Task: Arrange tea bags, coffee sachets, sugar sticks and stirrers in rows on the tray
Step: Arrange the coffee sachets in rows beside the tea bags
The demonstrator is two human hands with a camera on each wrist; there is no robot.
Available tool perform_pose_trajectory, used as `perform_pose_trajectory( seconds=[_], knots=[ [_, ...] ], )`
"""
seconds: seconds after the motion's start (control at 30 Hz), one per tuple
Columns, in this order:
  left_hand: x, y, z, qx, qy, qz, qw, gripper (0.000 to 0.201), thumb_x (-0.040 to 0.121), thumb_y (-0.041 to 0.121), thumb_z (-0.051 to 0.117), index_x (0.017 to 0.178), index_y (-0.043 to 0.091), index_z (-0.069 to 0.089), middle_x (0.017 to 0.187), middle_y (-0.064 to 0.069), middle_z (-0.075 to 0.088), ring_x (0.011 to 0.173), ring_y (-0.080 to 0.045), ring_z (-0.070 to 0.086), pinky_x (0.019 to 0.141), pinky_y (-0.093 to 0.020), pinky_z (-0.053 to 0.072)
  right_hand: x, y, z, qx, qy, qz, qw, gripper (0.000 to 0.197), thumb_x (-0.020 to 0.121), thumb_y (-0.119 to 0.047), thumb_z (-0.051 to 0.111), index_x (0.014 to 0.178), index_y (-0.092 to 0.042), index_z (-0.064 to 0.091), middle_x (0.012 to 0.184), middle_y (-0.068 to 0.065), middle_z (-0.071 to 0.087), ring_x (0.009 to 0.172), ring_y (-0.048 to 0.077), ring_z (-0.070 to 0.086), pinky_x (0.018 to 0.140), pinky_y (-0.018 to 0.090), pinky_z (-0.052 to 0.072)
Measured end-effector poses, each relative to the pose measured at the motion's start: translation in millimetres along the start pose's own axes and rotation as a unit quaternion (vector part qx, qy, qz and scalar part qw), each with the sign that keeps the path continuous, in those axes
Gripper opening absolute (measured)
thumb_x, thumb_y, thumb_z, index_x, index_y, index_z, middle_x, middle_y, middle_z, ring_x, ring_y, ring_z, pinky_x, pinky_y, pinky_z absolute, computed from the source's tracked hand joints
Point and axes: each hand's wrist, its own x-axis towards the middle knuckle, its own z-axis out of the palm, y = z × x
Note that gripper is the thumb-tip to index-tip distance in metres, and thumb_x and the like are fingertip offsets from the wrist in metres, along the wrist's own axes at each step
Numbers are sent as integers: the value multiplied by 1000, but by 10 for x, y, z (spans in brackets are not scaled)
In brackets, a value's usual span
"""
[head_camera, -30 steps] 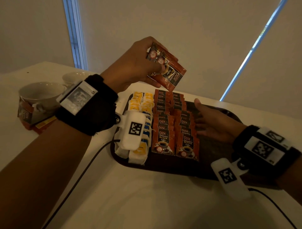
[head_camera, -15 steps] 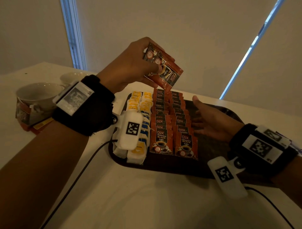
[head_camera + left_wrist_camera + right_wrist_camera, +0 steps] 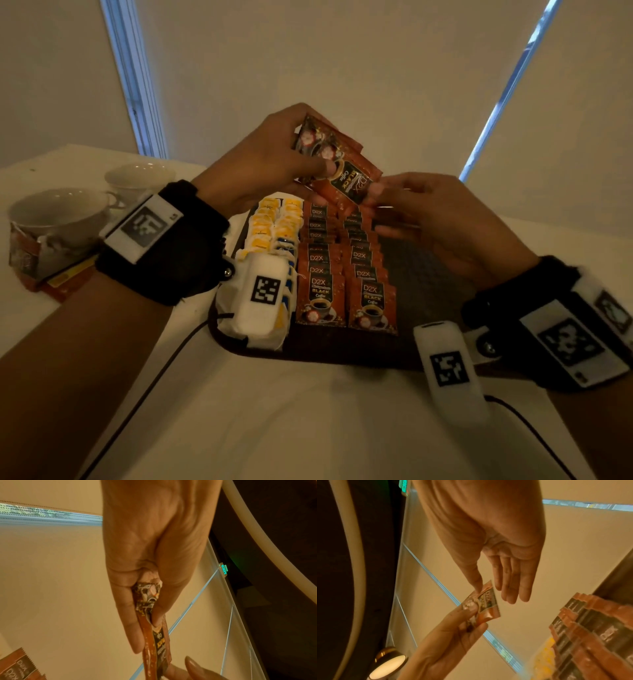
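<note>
My left hand (image 3: 320,168) is raised over the far end of the dark tray (image 3: 431,294) and grips a small stack of orange-brown coffee sachets (image 3: 339,164) between thumb and fingers. My right hand (image 3: 375,192) is up at the stack's lower end. Its thumb (image 3: 476,584) touches the front sachet (image 3: 488,604), and its fingers (image 3: 513,586) are straight, just off it. Seen from the left wrist, the stack (image 3: 157,642) is edge-on in my grip. On the tray lie rows of yellow tea bags (image 3: 274,226) and two rows of coffee sachets (image 3: 342,274).
Two white cups (image 3: 58,212) (image 3: 140,178) stand at the left on the white table, the nearer one beside a torn carton (image 3: 27,253). Black cables (image 3: 150,387) run from both wrists across the table's near side. A blind-covered window rises behind the tray.
My right hand has lifted off the tray beside the sachet rows and come up to the held sachets. My left hand has stayed up with the stack.
</note>
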Motion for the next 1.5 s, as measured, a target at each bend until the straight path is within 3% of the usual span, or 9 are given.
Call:
perform_pose_trajectory(
  seconds=[0.13, 0.27, 0.37, 0.53, 0.7, 0.87, 1.07, 1.27, 1.5],
  knots=[
    [-12, -8, 53, -4, -15, -7, 1000, 32, 82, -1, 66, 107, 10, 50, 100, -9, 65, 85, -24, 71, 58, -31, 58, 27, 79, 48, 82, 16, 7, 996, 4, 86, -10, 63, 89, -9, 62, 78, 1, 70, 68, 9, 70, 67, 26, 58],
    [-31, -11, 83, 2, -41, -11, 999, 24, 88, 2, 61, 110, 7, 52, 97, -9, 67, 79, -20, 72, 58, -28, 58, 90, 70, -79, 94, 42, 2, 995, 5, 90, -10, 57, 94, -10, 61, 96, 8, 68, 80, 15, 69, 63, 23, 59],
    [-33, -10, 84, 11, -22, -19, 1000, 13, 92, 6, 56, 104, 11, 55, 102, -13, 66, 82, -25, 71, 59, -27, 58, 117, 36, -268, -17, 40, -18, 999, 7, 93, -11, 53, 96, -14, 59, 99, 9, 65, 81, 16, 67, 66, 25, 59],
    [5, -24, -1, 46, 53, -25, 997, 9, 95, 11, 52, 97, 17, 59, 99, -5, 64, 87, -19, 70, 72, -31, 60, 43, 77, -555, -325, -142, 1, 935, 9, 89, -14, 60, 95, -19, 65, 94, 0, 63, 85, 14, 62, 65, 19, 51],
    [1, 8, -17, 76, 95, -4, 993, 13, 95, 10, 52, 94, 22, 59, 101, 1, 66, 91, -9, 64, 79, -22, 55, 38, 186, -366, -369, -233, 32, 899, 7, 83, -18, 67, 84, -25, 68, 77, -15, 63, 76, 1, 57, 66, 18, 42],
    [-23, 103, 8, 75, 85, -11, 993, 13, 90, 7, 58, 88, 20, 58, 88, 3, 69, 80, -4, 68, 70, -20, 55, 83, 285, -234, -353, -281, 47, 891, 9, 83, -16, 66, 88, -23, 68, 94, -7, 66, 94, 10, 60, 93, 33, 46],
    [-89, 166, 56, 80, 54, -29, 995, 34, 82, -1, 64, 110, 15, 54, 77, -7, 72, 77, -19, 71, 69, -28, 59, 92, 281, -248, -384, -255, 35, 886, 36, 80, -21, 70, 115, -24, 61, 112, -7, 57, 111, 16, 53, 98, 38, 44],
    [-205, 329, 135, 154, -17, -28, 987, 61, 83, -4, 62, 128, 33, 44, 106, -15, 63, 88, -25, 71, 71, -39, 60, 7, 47, -538, -380, -197, -13, 904, 31, 79, -31, 70, 109, -27, 64, 100, -11, 63, 100, 13, 60, 91, 33, 48],
    [-335, 96, 271, 237, -170, -125, 948, 19, 70, 12, 78, 78, 23, 66, 86, 0, 73, 77, -15, 71, 57, -20, 54, -63, -46, -880, -362, -189, -13, 913, 30, 81, -34, 65, 109, -25, 64, 90, -12, 62, 86, 7, 62, 80, 24, 50]
  ],
)
